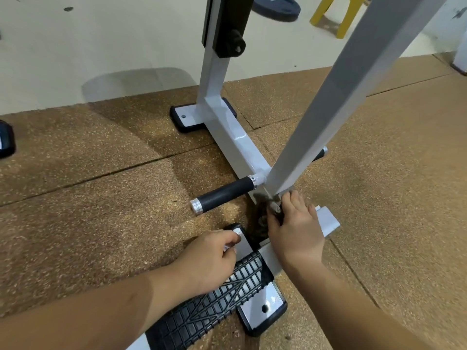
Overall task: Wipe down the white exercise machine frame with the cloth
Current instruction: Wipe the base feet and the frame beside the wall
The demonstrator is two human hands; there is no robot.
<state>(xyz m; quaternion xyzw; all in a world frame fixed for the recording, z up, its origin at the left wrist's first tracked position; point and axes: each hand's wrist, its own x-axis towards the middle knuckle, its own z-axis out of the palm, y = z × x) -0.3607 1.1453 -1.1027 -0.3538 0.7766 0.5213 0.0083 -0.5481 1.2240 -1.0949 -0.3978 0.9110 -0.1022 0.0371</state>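
I count two hands, one cloth and one white frame (pixel 233 138). My right hand (pixel 295 229) is low on the frame, where the slanted post (pixel 353 84) meets the base bar. Its fingers are curled round the dark cloth (pixel 261 218) and press it against that joint. My left hand (pixel 209 258) rests just beside it on the near crossbar, at the edge of the black tread (pixel 214 306). Its fingers are curled, but I cannot tell whether they grip anything.

Two black pegs stick out of the base bar, one (pixel 225 194) to the left near the cloth and one (pixel 319 154) to the right, half hidden behind the post. I see two foot plates: the near plate (pixel 265 306) and the far plate (pixel 187 117), each with one hole.

The brown mat (pixel 101 198) lies bare on both sides of the base bar, and its far edge meets a pale floor (pixel 101 46). One yellow stool (pixel 338 11) and one weight plate (pixel 278 6) sit well apart at the top. A dark object (pixel 5 140) is cut off at the left edge.
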